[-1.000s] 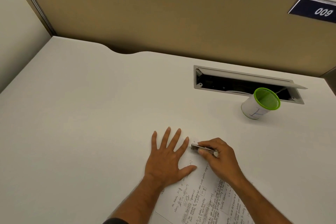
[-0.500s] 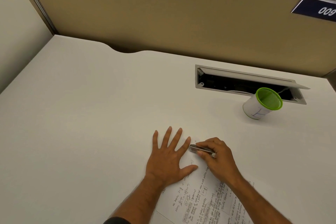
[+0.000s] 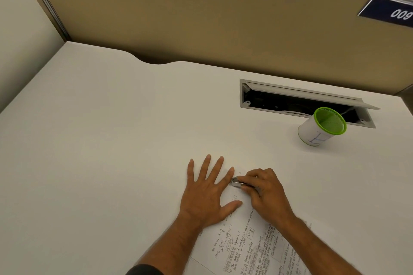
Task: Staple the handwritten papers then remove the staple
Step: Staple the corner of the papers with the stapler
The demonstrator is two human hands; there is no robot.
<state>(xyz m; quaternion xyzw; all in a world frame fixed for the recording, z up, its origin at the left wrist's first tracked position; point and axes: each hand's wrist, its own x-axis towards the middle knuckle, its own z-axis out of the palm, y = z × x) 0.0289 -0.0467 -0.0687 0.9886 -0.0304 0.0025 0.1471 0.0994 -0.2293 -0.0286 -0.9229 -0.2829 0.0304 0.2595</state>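
Observation:
Handwritten papers [image 3: 243, 245] lie on the white desk near its front edge, angled toward the lower right. My left hand [image 3: 206, 194] rests flat on their upper left part, fingers spread. My right hand [image 3: 263, 194] grips a small silver stapler [image 3: 238, 183] at the papers' top corner, its metal tip just beside my left index finger. Most of the stapler is hidden under my fingers. I cannot see a staple.
A white pen cup with a green rim [image 3: 321, 127] stands at the right. Behind it is an open cable tray [image 3: 299, 102] set in the desk [image 3: 111, 140]. A tan partition [image 3: 201, 18] closes the back.
My right hand and the stapler have edged slightly left, closer to my left index finger. My left hand stays flat on the papers.

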